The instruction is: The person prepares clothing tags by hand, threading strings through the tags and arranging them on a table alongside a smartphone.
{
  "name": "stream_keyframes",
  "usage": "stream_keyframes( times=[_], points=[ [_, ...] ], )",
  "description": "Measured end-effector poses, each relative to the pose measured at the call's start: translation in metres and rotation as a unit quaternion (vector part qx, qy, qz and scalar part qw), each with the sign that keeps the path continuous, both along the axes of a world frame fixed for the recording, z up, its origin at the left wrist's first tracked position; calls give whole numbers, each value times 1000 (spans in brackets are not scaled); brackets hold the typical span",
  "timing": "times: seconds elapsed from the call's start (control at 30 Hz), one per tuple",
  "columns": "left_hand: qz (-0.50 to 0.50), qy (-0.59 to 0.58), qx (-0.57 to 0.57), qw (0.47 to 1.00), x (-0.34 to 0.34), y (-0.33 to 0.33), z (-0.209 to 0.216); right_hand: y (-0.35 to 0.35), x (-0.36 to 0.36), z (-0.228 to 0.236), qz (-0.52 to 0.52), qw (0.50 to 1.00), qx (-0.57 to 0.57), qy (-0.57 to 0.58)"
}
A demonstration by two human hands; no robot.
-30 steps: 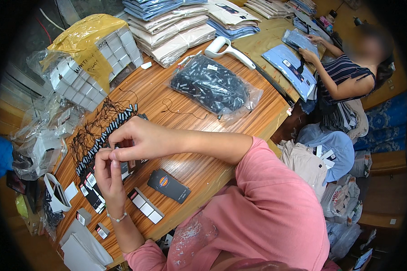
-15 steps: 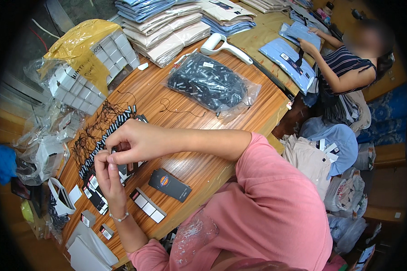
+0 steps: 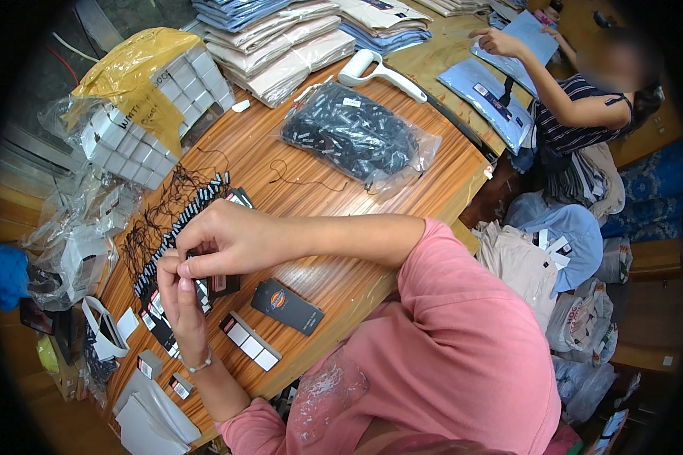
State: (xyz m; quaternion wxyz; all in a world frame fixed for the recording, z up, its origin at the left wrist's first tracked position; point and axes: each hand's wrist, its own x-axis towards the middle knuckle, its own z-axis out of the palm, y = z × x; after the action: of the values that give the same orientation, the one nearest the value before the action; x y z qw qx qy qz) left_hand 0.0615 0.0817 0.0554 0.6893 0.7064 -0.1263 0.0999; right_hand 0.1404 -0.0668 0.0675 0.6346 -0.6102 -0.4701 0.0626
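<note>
Above the wooden table, my right hand point(image 3: 231, 236) and my left hand point(image 3: 184, 307) meet with fingertips pinched together. What they hold between them is hidden by the fingers. Under and beside them lies a row of black tag strings point(image 3: 201, 199) with small light-marked ends, their cords tangled toward the far left. Dark hang tags point(image 3: 224, 285) show partly below my right wrist. Closer to me rest a stack of dark grey hang tags point(image 3: 300, 312) with a round emblem and a stack of label cards point(image 3: 249, 341) with white panels.
A clear bag of black tag strings point(image 3: 353, 136) lies farther back, near a white lint roller point(image 3: 383, 76). White boxes point(image 3: 129, 148) under yellow plastic stand at left, folded packed garments point(image 3: 281, 53) behind. At right, a co-worker point(image 3: 584, 106) handles blue packed shirts point(image 3: 486, 102).
My hands stay pinched together in nearly the same place. The co-worker's nearer hand has lifted away from the blue shirts and moved left.
</note>
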Motion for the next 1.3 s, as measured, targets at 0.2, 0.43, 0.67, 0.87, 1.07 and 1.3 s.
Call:
stream_keyframes(
  times=[0.2,0.43,0.67,0.87,1.07,1.3],
  points=[
    [-11,0,10,1000,0,5,-4,-1,-3,3,21,997,3,77],
    [42,-47,-22,998,2,-1,-3,2,0,1,-6,1000,11,15],
    [70,-17,-78,994,4,-2,-9,1,-4,0,-6,1000,1,25],
    [90,-33,-53,994,5,-1,-10,0,-5,3,-12,1000,-4,1],
    [76,-38,-34,996,8,-3,-14,-3,-2,3,-21,999,-15,-25],
    [62,-39,1,997,5,6,-19,-1,1,-1,-13,999,-23,-36]
  ],
)
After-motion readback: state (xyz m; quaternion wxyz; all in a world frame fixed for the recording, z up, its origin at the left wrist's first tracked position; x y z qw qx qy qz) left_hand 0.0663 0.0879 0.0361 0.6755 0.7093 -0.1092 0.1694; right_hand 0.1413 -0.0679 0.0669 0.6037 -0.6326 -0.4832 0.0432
